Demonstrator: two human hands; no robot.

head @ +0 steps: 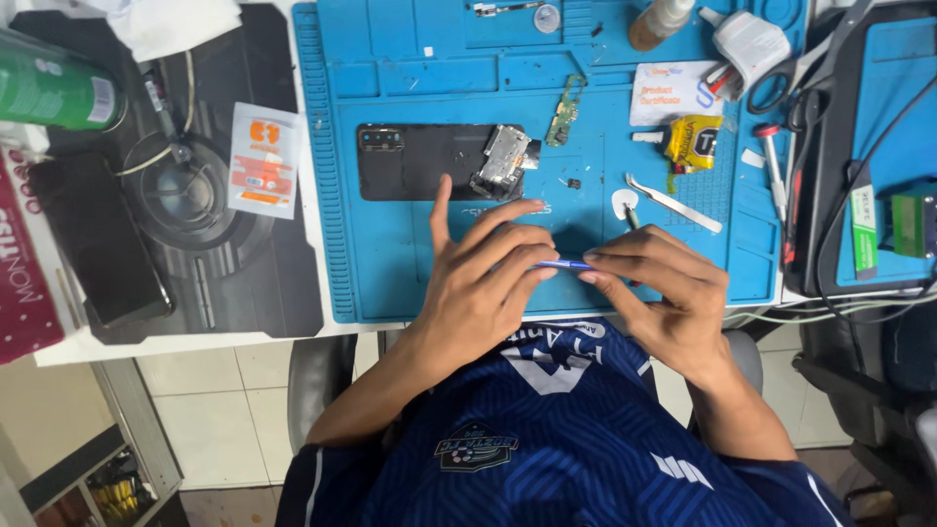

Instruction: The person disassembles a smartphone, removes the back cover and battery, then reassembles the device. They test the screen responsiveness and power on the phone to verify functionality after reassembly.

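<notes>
Two hands, one small thing between them. Pinched a thin blue strip (564, 264) by its ends, with the fingertips of the left hand (478, 283) on one end and of the right hand (664, 293) on the other. Closed on it lightly from both sides, not clenched. Held it just above the near part of the blue mat (410, 263), in front of the dark phone (420, 161), touching neither.

Judged the work as somewhere in the middle. Already laid the phone flat, with a silver metal part (503, 156) loose on its right end. Already put a small green board (564, 109) and the tweezers (673, 203) apart on the mat. Not yet set the strip on anything.

Lay with its long axis left to right, almost level, along the front edge of the mat. Could not tell which end was the head, with both hidden under fingers.
</notes>
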